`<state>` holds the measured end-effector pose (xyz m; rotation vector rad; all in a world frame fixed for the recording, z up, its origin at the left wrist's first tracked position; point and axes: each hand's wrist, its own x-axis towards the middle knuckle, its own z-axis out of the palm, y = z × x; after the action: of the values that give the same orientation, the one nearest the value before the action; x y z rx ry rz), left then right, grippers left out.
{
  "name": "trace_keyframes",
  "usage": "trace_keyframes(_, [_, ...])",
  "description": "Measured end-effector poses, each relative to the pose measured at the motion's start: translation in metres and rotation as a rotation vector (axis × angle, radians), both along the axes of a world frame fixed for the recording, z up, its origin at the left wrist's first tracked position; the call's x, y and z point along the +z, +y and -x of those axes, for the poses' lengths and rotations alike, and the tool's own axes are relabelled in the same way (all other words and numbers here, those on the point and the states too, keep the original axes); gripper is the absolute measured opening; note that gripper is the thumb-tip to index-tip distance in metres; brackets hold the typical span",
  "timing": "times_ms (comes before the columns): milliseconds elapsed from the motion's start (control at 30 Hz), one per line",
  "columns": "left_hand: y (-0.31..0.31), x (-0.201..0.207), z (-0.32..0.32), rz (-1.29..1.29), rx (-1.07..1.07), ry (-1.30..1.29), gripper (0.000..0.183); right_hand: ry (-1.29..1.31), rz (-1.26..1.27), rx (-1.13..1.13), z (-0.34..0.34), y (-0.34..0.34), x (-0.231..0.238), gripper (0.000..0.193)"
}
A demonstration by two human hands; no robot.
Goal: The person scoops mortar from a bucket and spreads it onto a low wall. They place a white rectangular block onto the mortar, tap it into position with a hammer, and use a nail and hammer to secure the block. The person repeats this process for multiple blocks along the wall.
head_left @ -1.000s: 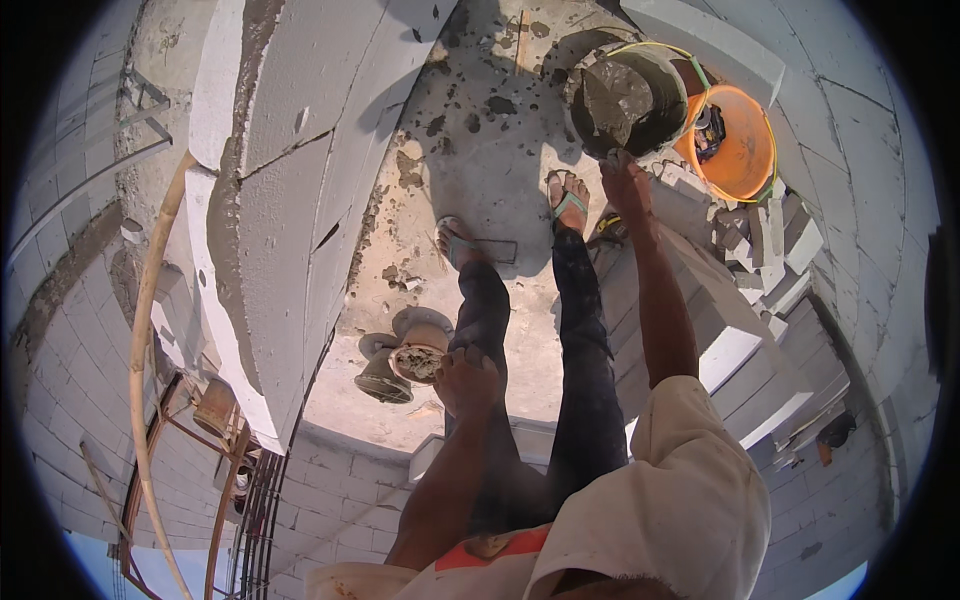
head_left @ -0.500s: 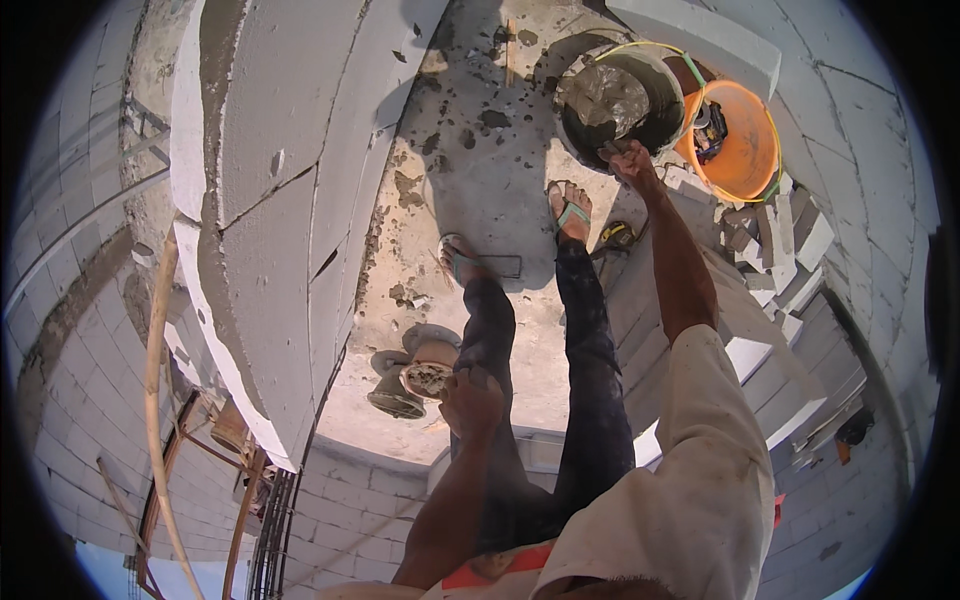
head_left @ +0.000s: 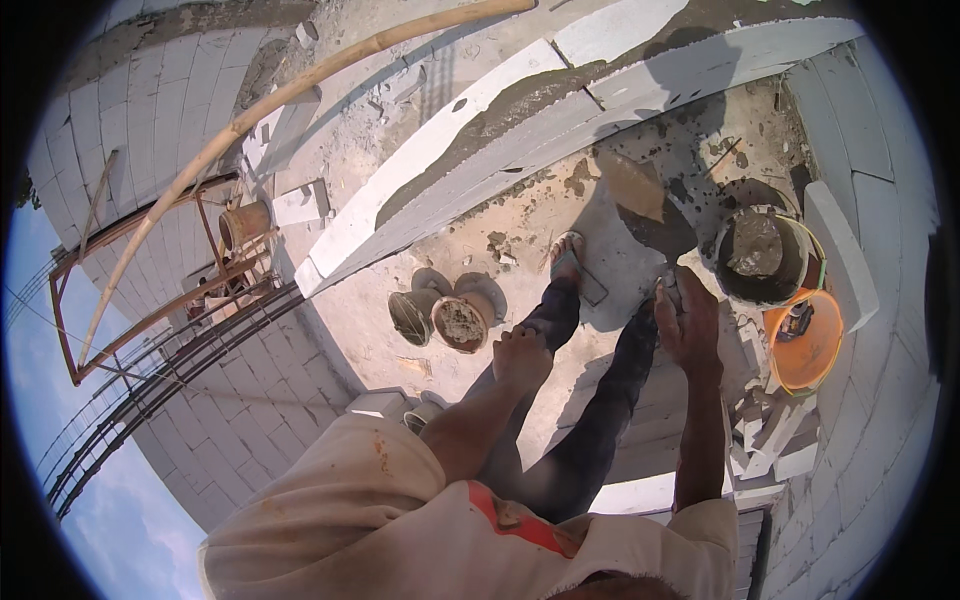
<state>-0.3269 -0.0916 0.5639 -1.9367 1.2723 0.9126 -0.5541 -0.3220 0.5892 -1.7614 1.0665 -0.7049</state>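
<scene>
right hand (head_left: pixel 690 325) closed around handle of mortar-loaded trowel (head_left: pixel 650 215), blade raised beside black mortar bucket (head_left: pixel 765 258) | left hand (head_left: pixel 520 358) seemingly loosely curled, holding nothing, hanging above knee | orange bucket (head_left: pixel 805 345) just beside black one | block wall (head_left: pixel 560 130) ahead

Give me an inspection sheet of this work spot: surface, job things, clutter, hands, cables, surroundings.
Surface: concrete floor, spattered with grey mortar.
Job's things: trowel loaded with mortar, held over the floor beside the black mortar bucket; white block wall topped with a mortar bed.
Clutter: orange bucket holding a tool; small pots; broken block pieces.
Grippers: right hand grips the trowel handle; left hand empty, hanging by the leg.
Cables: nothing seen.
Surroundings: bamboo pole, metal scaffold frame, block walls, open sky at the left.
</scene>
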Motion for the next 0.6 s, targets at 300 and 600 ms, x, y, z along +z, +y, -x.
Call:
trace_keyframes(300, [0.003,-0.002,-0.003,0.001,0.104,-0.018,0.042,0.425,0.840,0.368,-0.197,-0.037,0.094,0.053])
trace_keyframes(600, [0.017,-0.003,-0.010,0.009,0.100,0.040,0.042,0.840,0.736,0.217,-0.145,-0.121,0.112,0.027])
